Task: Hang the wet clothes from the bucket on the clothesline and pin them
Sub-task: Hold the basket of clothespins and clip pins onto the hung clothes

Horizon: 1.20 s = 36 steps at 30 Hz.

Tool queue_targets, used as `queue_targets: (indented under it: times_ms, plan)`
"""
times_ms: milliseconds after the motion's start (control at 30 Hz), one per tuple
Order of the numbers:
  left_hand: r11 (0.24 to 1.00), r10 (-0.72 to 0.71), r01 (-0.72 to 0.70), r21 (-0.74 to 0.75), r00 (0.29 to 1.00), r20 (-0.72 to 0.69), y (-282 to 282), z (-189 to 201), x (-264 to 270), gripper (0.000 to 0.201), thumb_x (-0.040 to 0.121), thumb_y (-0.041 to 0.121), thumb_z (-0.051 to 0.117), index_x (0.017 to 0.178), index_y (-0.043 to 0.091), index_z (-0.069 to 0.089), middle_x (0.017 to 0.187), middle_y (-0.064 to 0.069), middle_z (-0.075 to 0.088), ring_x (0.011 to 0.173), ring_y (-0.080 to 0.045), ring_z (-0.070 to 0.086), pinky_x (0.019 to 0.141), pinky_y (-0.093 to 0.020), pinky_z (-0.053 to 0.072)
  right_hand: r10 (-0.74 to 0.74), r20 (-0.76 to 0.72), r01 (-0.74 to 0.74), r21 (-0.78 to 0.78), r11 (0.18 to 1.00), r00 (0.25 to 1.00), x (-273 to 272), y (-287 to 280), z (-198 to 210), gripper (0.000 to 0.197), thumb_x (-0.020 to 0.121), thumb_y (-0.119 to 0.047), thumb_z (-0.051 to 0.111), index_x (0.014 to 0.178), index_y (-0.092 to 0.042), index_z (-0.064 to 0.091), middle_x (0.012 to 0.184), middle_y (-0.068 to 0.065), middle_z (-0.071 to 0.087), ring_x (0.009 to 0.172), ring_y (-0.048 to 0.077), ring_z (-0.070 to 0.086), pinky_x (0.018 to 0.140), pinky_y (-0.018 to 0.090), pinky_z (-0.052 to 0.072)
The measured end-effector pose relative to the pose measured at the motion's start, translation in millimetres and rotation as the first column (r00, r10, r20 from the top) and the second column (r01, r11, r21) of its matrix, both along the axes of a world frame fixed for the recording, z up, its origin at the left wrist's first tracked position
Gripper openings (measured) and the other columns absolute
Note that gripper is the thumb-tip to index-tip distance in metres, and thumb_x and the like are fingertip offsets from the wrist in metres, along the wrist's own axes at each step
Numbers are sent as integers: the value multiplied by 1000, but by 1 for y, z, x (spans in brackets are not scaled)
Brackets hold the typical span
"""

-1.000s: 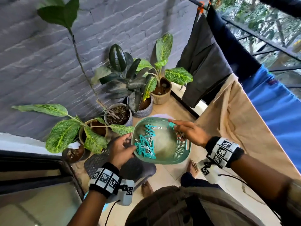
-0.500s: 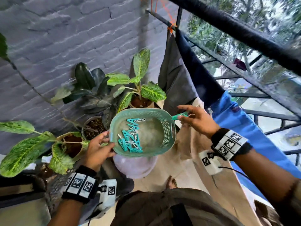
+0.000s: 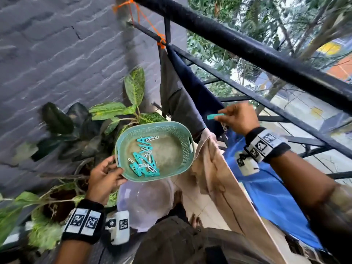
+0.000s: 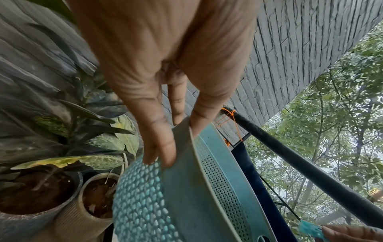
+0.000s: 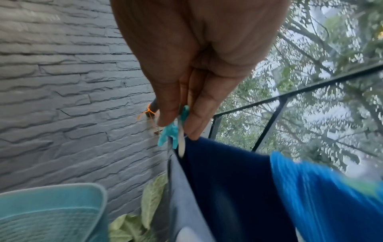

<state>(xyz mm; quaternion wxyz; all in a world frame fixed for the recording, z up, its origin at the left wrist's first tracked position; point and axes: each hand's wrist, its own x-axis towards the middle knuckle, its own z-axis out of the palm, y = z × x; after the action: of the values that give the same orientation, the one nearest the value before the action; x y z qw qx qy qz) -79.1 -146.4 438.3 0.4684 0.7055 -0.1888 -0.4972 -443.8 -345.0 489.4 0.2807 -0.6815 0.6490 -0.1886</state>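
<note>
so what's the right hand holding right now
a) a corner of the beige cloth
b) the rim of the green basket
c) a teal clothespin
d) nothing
c: the right hand pinches a teal clothespin up by the hanging dark clothes, while the green basket of clothespins is held by the left hand.

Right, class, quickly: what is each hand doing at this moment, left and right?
Left hand: grips the rim of the teal perforated plastic basket of pegs.
Right hand: pinches one teal plastic clothes peg beside the hanging navy cloth.
</note>
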Motion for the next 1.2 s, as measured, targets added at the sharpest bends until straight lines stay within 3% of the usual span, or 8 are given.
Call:
queue_targets:
  times_ms: [133, 267, 367, 500, 700, 800, 1100, 1200]
  plan:
    - [1000, -31, 31, 6, 999, -38, -38, -6, 4, 50, 90, -14, 53, 136, 5, 52, 112, -20, 68, 80, -19, 73, 61, -29, 60, 45, -206, -54, -39, 998, 977, 2, -62, 11, 22, 81, -32, 78, 98, -17, 78, 82, 10, 74, 79, 24, 68, 65, 25, 40]
    - [999, -43, 44, 15, 997, -61, -69, -8, 11, 47, 90, -15, 52, 132, 8, 56, 108, -18, 69, 74, -14, 73, 57, -25, 59, 149, -395, -164, -5, 986, 907, 15, -102, 16, 15, 81, -13, 71, 94, -10, 78, 90, 15, 75, 91, 31, 70, 86, 37, 55]
    - [998, -51, 53, 28, 996, -70, -85, -13, 20, 48, 90, -14, 52, 134, 7, 55, 110, -19, 69, 74, -13, 74, 57, -25, 58, 212, -529, -214, 57, 975, 822, 31, -110, 18, 8, 82, -11, 67, 80, -7, 74, 68, 11, 64, 75, 33, 67, 75, 34, 54]
    - [996, -72, 76, 42, 993, -98, -98, -17, 30, 51, 90, -13, 54, 138, 7, 52, 118, -22, 67, 80, -17, 74, 60, -27, 59, 267, -645, -269, 98, 958, 716, 42, -116, 22, 16, 84, -9, 63, 69, -5, 61, 52, 3, 36, 61, 26, 44, 62, 30, 35]
    - [995, -81, 87, 57, 992, -101, -108, -21, 32, 53, 91, -12, 55, 140, 8, 50, 120, -19, 67, 79, -15, 74, 59, -25, 58, 333, -697, -279, 195, 940, 635, 46, -127, 14, 9, 82, -8, 63, 75, -2, 64, 63, 13, 49, 60, 28, 46, 60, 32, 40]
    - [994, -87, 94, 62, 990, -112, -110, -22, 29, 53, 91, -10, 56, 140, 9, 50, 122, -20, 66, 82, -17, 74, 61, -26, 59, 333, -675, -281, 191, 941, 658, 50, -135, 10, 13, 81, -9, 66, 70, -7, 59, 66, 11, 56, 63, 26, 52, 63, 30, 43]
    - [992, -105, 111, 64, 991, -87, -116, -13, 19, 53, 90, -15, 52, 137, 10, 52, 104, -10, 71, 74, -12, 74, 56, -24, 57, 363, -568, -322, 175, 930, 739, 39, -137, 5, 24, 78, -25, 76, 98, -12, 75, 89, 7, 73, 74, 21, 58, 72, 24, 45]
    - [990, -115, 121, 67, 990, -82, -117, -12, 19, 53, 90, -15, 52, 138, 8, 52, 112, -16, 69, 76, -13, 74, 57, -25, 58, 351, -568, -340, 131, 931, 744, 32, -131, 2, 35, 80, -37, 75, 106, -13, 74, 93, 9, 75, 86, 28, 67, 82, 31, 49]
